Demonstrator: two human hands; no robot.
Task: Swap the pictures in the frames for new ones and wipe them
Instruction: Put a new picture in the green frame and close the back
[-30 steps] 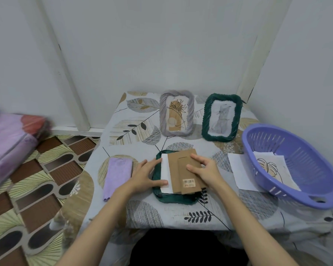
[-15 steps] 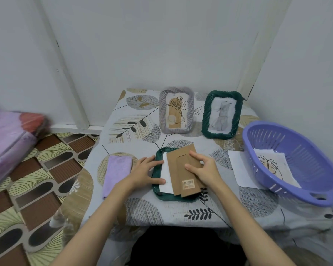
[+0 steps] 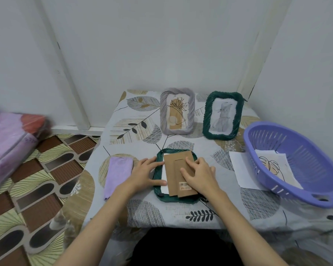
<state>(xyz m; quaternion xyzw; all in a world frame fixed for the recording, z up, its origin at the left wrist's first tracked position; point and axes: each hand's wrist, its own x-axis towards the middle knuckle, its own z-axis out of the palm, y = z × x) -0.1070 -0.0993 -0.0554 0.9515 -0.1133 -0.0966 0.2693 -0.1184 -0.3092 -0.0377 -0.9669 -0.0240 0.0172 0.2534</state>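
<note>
Head view shows you seated at the table with the leaf-patterned cloth point(image 3: 142, 212), working on the dark green woven picture frame lying face down point(image 3: 160, 194) just before you. Your left hand point(image 3: 144, 175) lies flat with straight fingers on the left rim of this frame and on the white paper point(image 3: 165, 186) that shows inside; it grips nothing. Your right hand point(image 3: 199, 174) presses with bent fingertips on the brown cardboard backing board with the barcode sticker point(image 3: 174, 169); it pushes rather than grasps.

Compared with half a second ago, the board has turned from a slant to nearly square with the frame, and your right hand has moved more over it. I judge the board is being seated into the back, so closing this frame is almost done.

Wiping is not yet done: the folded lilac cloth point(image 3: 118, 175) lies near your left hand. The grey woven frame point(image 3: 162, 112) and the second green woven frame point(image 3: 207, 120) stand behind.
</note>
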